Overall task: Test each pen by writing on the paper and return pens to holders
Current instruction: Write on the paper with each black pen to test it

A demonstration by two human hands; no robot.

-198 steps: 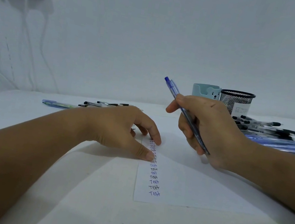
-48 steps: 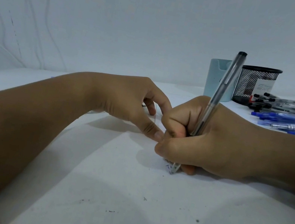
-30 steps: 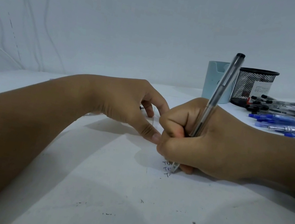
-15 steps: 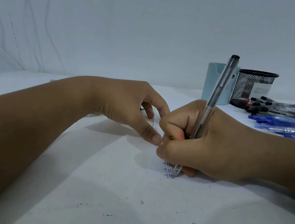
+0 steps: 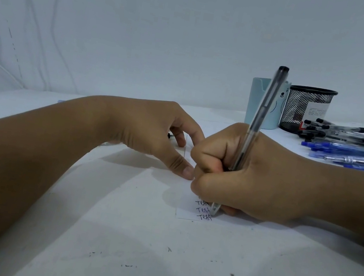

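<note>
Swapped since 6.6 s ago: blue pen out, clear black-capped pen (image 5: 254, 131) in, and tip now down on paper (image 5: 185, 211), finishing a third visible "Test" line. Right hand (image 5: 254, 175) fisted round the barrel, pinching low for control. Left hand (image 5: 159, 136) at 9 o'clock, thumb and fingertips pressing the sheet flat, holding nothing. Blue holder (image 5: 257, 102) and mesh holder (image 5: 307, 109) at 1 o'clock, untested pens (image 5: 345, 144) beside. Most of the paper hidden under both hands; upper writing covered; nib blurred.
</note>
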